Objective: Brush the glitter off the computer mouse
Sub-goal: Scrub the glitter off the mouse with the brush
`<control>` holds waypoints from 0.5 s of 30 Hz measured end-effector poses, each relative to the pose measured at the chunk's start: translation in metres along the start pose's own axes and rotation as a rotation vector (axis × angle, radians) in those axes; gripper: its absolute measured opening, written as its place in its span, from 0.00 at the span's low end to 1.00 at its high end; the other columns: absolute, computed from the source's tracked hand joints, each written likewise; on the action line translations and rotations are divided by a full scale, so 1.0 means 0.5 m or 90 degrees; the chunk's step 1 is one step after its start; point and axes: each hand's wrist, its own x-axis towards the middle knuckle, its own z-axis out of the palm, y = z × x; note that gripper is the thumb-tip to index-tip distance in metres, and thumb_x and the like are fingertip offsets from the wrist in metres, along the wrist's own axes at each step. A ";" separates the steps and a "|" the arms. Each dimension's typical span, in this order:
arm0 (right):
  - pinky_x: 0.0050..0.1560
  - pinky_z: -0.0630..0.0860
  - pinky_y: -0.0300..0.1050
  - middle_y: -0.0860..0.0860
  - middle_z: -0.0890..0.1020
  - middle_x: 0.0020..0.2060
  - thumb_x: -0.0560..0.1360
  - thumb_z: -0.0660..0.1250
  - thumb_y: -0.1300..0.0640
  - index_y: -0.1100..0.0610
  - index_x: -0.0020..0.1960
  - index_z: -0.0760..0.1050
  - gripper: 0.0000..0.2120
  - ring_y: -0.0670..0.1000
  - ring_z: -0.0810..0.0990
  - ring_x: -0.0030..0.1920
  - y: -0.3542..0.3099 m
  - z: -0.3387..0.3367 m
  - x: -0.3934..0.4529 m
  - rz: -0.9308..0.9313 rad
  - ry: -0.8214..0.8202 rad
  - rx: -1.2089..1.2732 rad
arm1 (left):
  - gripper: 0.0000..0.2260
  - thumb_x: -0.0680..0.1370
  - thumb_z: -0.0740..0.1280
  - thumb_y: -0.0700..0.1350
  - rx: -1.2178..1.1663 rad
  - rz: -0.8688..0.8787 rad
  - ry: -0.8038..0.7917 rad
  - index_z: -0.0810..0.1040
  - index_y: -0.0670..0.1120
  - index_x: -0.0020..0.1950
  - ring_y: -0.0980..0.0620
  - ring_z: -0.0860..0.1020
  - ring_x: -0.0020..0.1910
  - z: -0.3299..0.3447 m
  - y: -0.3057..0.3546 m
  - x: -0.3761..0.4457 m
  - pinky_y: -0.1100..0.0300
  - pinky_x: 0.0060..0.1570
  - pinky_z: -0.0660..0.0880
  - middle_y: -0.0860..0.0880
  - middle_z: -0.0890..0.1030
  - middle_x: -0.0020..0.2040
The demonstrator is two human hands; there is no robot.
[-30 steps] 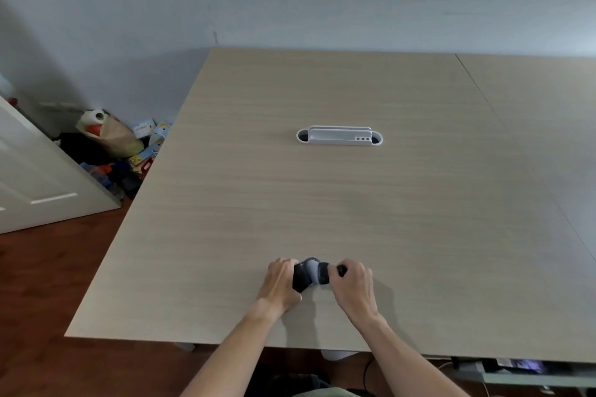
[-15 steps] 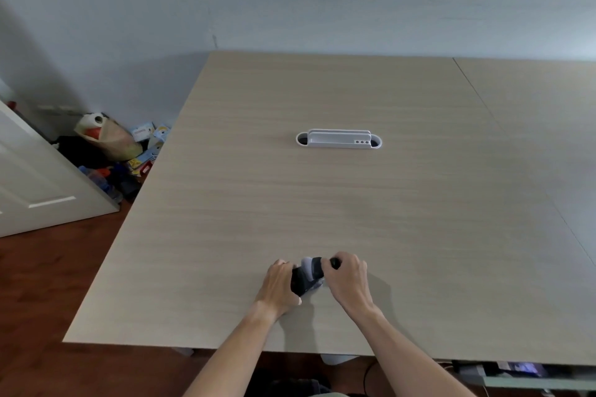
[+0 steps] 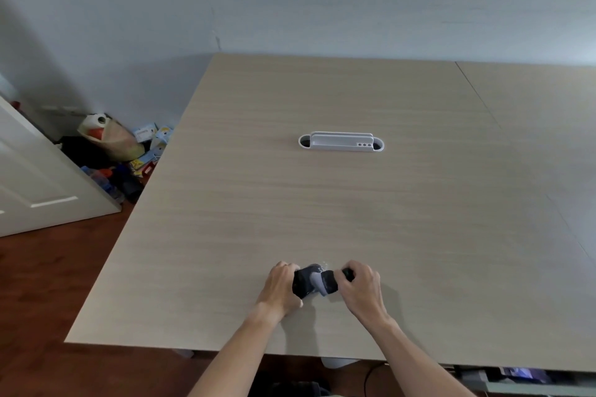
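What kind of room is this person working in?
Probably a home office or spare room. A big wooden desk has a white cable tray set in it, a white panelled door stands open, and bags and boxes are piled in the corner.

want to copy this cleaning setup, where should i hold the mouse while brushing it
Grip the computer mouse by its left end, coming from the left as the left hand does. Its top then faces the brush in the right hand.

Single head view, high, facing forward and down, table [image 3: 322, 203] near
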 end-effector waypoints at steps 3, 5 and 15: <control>0.30 0.67 0.37 0.50 0.80 0.30 0.73 0.69 0.61 0.57 0.36 0.77 0.07 0.46 0.75 0.32 0.021 0.005 -0.011 0.017 -0.011 0.003 | 0.21 0.60 0.75 0.41 -0.008 -0.017 0.007 0.77 0.44 0.52 0.47 0.74 0.54 0.000 0.000 -0.004 0.60 0.47 0.74 0.45 0.78 0.51; 0.32 0.68 0.41 0.49 0.80 0.32 0.74 0.68 0.62 0.55 0.37 0.76 0.08 0.49 0.77 0.35 0.031 0.001 -0.017 0.039 0.034 0.018 | 0.22 0.59 0.75 0.42 -0.006 -0.027 0.007 0.77 0.45 0.52 0.47 0.75 0.53 -0.002 0.002 -0.006 0.59 0.48 0.75 0.46 0.77 0.51; 0.35 0.70 0.37 0.46 0.80 0.32 0.72 0.71 0.61 0.55 0.39 0.78 0.04 0.46 0.76 0.34 0.030 0.013 -0.022 -0.006 -0.030 0.018 | 0.27 0.58 0.78 0.44 -0.001 -0.027 -0.005 0.78 0.45 0.55 0.46 0.75 0.55 -0.002 -0.002 0.004 0.57 0.52 0.75 0.44 0.78 0.53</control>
